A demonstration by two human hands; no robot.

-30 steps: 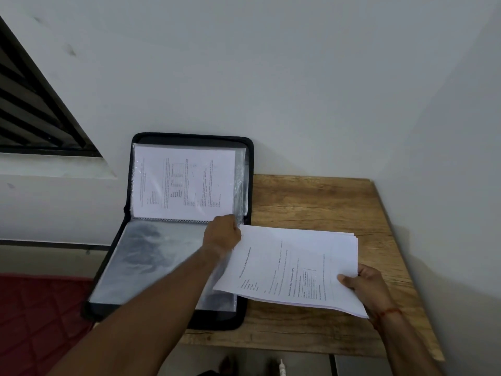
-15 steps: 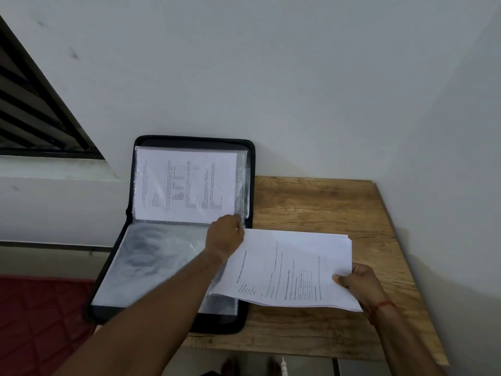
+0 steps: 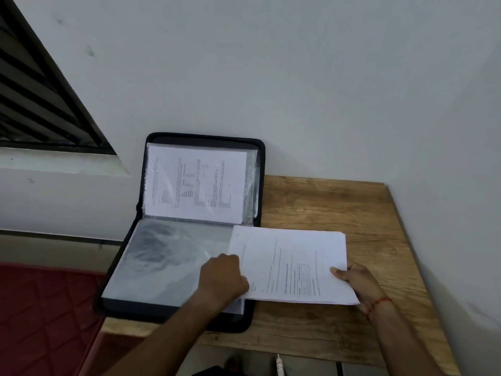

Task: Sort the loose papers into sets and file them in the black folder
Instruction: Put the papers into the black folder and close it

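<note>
black zip-round folder (image 3: 206, 137) open at left end of brown wooden table (image 3: 339, 207), upper half propped against wall (printed sheet sleeved there). stack of white printed papers (image 3: 292, 264) overlapping folder's lower right part, above clear plastic sleeve (image 3: 162, 261). right hand (image 3: 355, 280) pinching stack's right edge. left hand (image 3: 221, 280) curled at stack's left edge; cannot tell what it grips.

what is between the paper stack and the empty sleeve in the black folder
Nothing separate: the paper stack in the right hand already overlaps the right edge of the empty sleeve. Only the left hand sits there, its fingertips hidden under the sheets.
</note>
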